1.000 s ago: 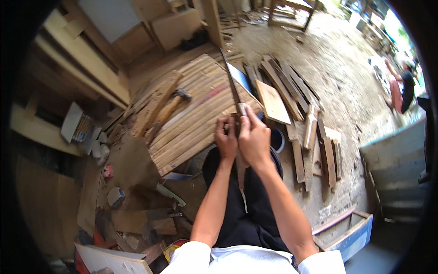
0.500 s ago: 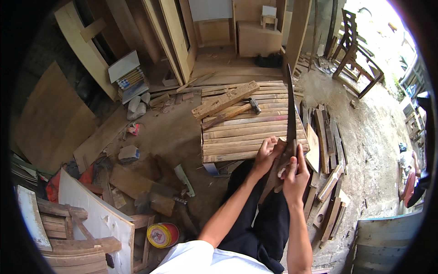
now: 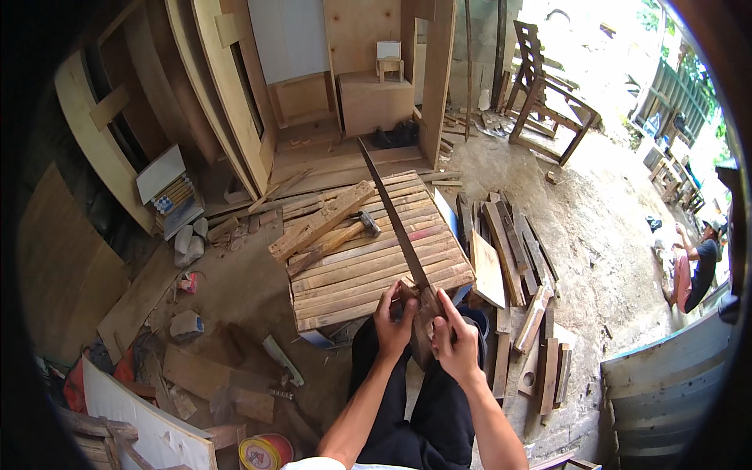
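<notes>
Both hands are up front on a handsaw [image 3: 395,223]: the left hand [image 3: 394,319] curls its grip tight around the wooden handle end, and the right hand [image 3: 454,345] clamps on it from the other side, fingers wrapped, index finger stretched up along the handle. The long blade runs away from the hands, slanting up and left over a slatted wooden table [image 3: 368,262]. On that table lie a thick wooden block [image 3: 321,221] and a hammer [image 3: 345,235], just beside each other. Down at the lower edge sits a round yellow tin [image 3: 262,453]; what it holds cannot be told. To the right, loose planks [image 3: 517,266] lie scattered on the dirt floor. A wooden chair [image 3: 548,90] stands well apart at the back.
</notes>
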The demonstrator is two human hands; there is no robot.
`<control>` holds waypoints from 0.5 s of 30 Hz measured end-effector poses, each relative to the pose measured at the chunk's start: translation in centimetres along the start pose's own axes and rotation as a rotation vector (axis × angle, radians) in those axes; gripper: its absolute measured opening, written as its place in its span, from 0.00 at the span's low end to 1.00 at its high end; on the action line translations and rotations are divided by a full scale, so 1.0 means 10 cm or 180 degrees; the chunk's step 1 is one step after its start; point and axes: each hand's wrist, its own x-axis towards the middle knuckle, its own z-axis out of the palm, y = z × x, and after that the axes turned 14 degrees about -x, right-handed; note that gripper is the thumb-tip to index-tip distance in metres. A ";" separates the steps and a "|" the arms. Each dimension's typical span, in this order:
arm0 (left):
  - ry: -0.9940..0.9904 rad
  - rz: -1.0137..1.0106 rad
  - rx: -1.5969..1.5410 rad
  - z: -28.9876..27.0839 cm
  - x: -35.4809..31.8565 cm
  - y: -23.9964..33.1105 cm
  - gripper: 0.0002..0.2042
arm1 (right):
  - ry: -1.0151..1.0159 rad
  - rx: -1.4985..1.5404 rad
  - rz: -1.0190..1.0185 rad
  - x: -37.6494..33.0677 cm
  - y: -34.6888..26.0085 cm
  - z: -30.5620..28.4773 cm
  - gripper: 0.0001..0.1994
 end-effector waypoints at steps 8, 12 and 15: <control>0.0096 0.0660 0.0948 0.20 0.14 -0.02 0.13 | 0.0389 0.0221 0.0606 0.10 -0.02 0.26 0.23; 0.0036 0.1470 0.2629 0.25 0.13 0.04 0.05 | 0.0231 0.0526 0.0848 0.13 0.03 0.18 0.23; -0.0010 0.1118 0.1791 0.21 0.16 0.04 0.01 | 0.0168 0.0302 0.0869 0.13 0.03 0.17 0.23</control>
